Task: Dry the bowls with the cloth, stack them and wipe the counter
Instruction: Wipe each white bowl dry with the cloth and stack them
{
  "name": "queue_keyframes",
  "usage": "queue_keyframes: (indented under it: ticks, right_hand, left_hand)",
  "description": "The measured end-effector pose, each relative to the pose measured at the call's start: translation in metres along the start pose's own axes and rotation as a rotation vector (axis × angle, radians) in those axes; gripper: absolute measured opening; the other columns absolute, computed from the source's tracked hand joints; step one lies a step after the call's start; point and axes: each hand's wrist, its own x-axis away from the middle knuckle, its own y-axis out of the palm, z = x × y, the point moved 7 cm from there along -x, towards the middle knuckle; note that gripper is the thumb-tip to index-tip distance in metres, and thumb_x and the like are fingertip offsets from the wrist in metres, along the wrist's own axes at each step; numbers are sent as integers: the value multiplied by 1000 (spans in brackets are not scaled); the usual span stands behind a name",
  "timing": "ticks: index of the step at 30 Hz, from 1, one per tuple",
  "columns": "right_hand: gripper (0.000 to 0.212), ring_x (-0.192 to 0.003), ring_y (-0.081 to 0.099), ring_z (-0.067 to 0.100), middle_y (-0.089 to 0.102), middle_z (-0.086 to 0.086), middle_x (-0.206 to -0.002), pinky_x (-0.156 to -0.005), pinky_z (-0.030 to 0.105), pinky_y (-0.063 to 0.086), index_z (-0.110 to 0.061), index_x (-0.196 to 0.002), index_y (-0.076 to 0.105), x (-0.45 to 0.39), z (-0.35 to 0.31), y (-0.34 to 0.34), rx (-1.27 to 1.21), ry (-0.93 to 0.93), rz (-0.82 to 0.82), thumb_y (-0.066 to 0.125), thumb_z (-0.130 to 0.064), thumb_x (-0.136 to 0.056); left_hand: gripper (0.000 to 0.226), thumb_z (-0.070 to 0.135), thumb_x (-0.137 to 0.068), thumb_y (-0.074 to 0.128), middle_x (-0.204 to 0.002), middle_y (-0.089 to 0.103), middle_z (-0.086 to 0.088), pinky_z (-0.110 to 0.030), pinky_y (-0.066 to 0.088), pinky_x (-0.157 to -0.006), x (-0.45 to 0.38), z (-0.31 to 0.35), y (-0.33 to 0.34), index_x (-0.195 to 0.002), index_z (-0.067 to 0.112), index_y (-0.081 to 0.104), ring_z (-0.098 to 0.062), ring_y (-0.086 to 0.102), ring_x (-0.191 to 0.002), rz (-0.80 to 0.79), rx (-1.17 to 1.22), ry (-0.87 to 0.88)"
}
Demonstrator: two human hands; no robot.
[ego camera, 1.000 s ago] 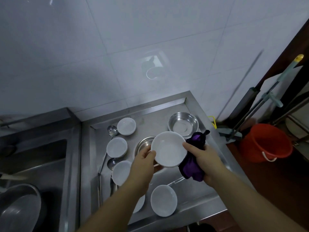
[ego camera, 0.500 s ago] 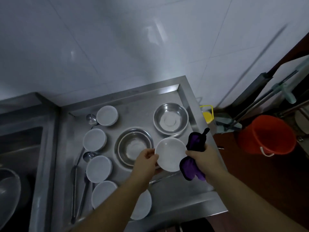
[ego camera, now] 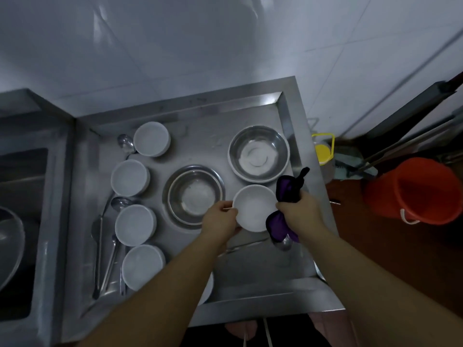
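A row of four small white ceramic bowls (ego camera: 135,225) is sitting along the left of the stainless steel surface (ego camera: 253,269), with long metal spoons (ego camera: 100,249) lying just to their left. A wide round steel basin (ego camera: 194,195) is resting in the middle, a second round steel bowl (ego camera: 258,154) behind it to the right. A fifth white ceramic bowl (ego camera: 253,211) is sitting between the two hands, in front of that steel bowl. A steel sink (ego camera: 15,221) is lying to the surface's left; a round orange plastic bucket (ego camera: 416,191) is standing on the floor to its right.

Bare steel counter (ego camera: 260,269) lies open along the near edge on the right. Four white bowls (ego camera: 135,224) line the left side with ladles (ego camera: 100,249) beside them; two steel bowls (ego camera: 194,195) fill the middle and far right corner, with narrow gaps between
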Motion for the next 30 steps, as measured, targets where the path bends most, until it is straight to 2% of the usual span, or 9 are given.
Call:
queue_keyframes:
  ticks: [4,10,12,14,19,23,25,28,30]
  right_hand:
    - [17,-81,67,26,69,1,-86,-77,46,60,-28,-84,62,-11,2,8,75,2,-13,74,-28,-71]
    - [21,-87,67,30,70,4,-90,-76,43,58,-22,-97,68,-20,5,17,143,-2,-16,73,-21,-77]
    - [20,-85,66,28,67,1,-86,-66,35,50,-21,-98,66,-20,5,18,168,-8,-12,73,-20,-79]
    - [20,-84,64,26,64,-3,-84,-63,31,43,-22,-98,65,-20,4,18,185,-13,-12,74,-20,-80]
    - [19,-84,64,26,62,-6,-82,-67,32,44,-23,-96,64,-18,1,16,185,-10,-6,75,-22,-80]
    - [19,-85,65,26,65,-2,-85,-70,34,48,-19,-97,66,-16,1,16,164,-13,-12,75,-21,-80]
    - [19,-86,66,27,68,2,-88,-72,36,52,-18,-98,68,-15,2,15,153,-13,-11,74,-21,-80]
    - [15,-84,67,26,68,0,-86,-68,36,52,-22,-90,65,-9,-1,11,145,-35,-1,75,-22,-79]
    - [14,-86,68,29,69,3,-88,-74,43,57,-22,-89,65,-4,-3,6,134,-54,1,75,-21,-79]
  left_hand:
    - [22,6,-95,62,-101,71,-1,-49,67,-81,-15,-4,2,-112,18,68,-25,72,-93,55,-65,30]
    - [19,10,-91,63,-99,72,0,-52,63,-90,-23,-3,1,-103,23,69,-30,72,-98,161,-205,122]
    - [19,12,-91,63,-95,71,4,-51,64,-88,-24,-1,1,-98,29,67,-29,72,-95,173,-243,138]
    - [19,14,-90,63,-94,71,8,-50,64,-87,-26,1,1,-97,32,65,-28,72,-94,172,-276,148]
    - [21,12,-83,62,-93,78,-2,-50,65,-83,-29,-3,-1,-88,30,71,-31,76,-89,142,-289,104]
    - [23,11,-79,61,-85,78,0,-49,67,-78,-31,-6,-2,-75,32,70,-30,77,-81,141,-290,109]
    - [23,10,-82,62,-90,78,-3,-50,66,-81,-30,-5,-2,-82,30,73,-31,76,-86,140,-306,132]
    - [28,10,-87,64,-102,77,-6,-50,64,-87,-26,-2,-1,-110,21,77,-33,75,-95,143,-317,156]
    - [35,14,-90,65,-105,75,-3,-49,63,-89,-21,2,-5,-125,18,72,-32,74,-96,151,-345,168]
